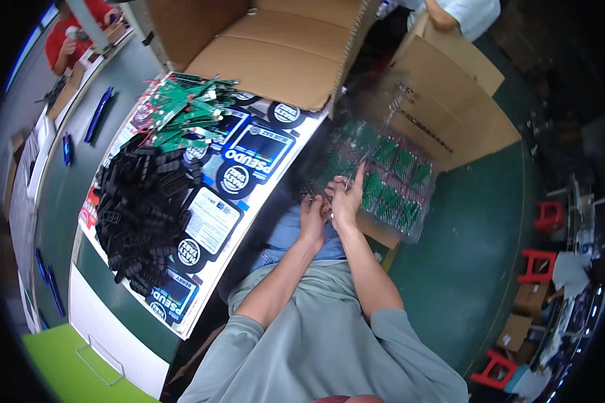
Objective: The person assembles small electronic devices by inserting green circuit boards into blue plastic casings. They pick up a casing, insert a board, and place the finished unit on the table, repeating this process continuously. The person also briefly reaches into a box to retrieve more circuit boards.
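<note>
In front of my lap, at the near edge of a blurred clear plastic tray (346, 138), my two hands are close together. My right hand (346, 201) grips that edge, with one finger stretched along the plastic. Beside it, my left hand (312, 218) has its fingers curled together; what they hold is too small to make out. Below and to the right lies another clear tray of green circuit boards (398, 185) in rows, in an open cardboard box (444, 107).
On the table at left are a heap of black plastic parts (144, 215) and a pile of green circuit boards with wires (181, 111). A large open carton (275, 50) stands at its far end. Red stools (538, 265) are at right; other people are at the far side.
</note>
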Available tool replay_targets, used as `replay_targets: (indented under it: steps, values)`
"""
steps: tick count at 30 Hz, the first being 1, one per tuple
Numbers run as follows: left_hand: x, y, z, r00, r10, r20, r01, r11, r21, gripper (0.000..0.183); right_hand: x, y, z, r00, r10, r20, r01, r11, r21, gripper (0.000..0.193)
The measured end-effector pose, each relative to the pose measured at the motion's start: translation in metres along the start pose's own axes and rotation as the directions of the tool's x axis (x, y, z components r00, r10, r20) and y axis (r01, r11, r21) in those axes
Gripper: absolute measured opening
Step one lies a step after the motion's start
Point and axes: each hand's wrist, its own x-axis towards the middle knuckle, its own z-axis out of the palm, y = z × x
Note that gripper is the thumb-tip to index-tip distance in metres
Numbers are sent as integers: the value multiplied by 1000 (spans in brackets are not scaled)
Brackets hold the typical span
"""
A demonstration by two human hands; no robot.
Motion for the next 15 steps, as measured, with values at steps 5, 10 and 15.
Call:
replay_targets:
  steps: [5, 10, 15]
  values:
    - [-23, 20, -32, 994, -103, 40, 101, 994, 46, 55, 36, 20, 5, 999, -40, 35, 43, 996, -79, 85]
    - [-69, 61, -43, 995, 89, 46, -96, 975, 202, 71, 20, 53, 51, 969, -248, -12, 237, 936, -260, 91]
    - [-96, 83, -68, 976, 187, -108, -152, 950, 273, 49, 32, 67, 87, 912, -394, -115, 332, 873, -358, 94]
